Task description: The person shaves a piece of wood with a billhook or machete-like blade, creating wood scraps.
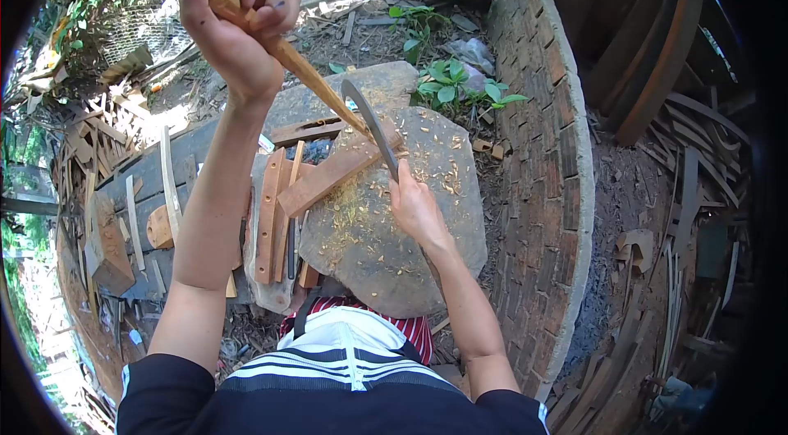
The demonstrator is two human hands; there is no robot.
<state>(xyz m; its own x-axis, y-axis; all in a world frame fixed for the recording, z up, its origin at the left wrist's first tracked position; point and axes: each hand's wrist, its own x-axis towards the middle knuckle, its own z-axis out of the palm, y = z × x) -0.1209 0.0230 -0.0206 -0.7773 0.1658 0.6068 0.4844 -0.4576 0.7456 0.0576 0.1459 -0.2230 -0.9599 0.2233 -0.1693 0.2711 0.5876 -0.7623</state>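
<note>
High at the upper left, my left hand (238,25) is wrapped round the thick end of a long wooden stick (300,67), which slants down to the right. The stick's thin end is over a reddish wooden block (332,175) on a flat stump (394,246). My right hand (417,203) is closed round the lower end of a curved blade (373,125); its handle is mostly hidden by my fingers. The blade stands beside the stick's thin end, and whether they touch is hard to tell. Pale shavings (353,226) lie over the stump around the block.
A low brick wall (542,148) runs along the right of the stump. Left of it are a drilled wooden bar (269,217), thin strips and a dark bench (148,205) bearing wood pieces. Leafy plants (447,82) grow beyond the stump. Scrap wood (103,131) is heaped at the far left.
</note>
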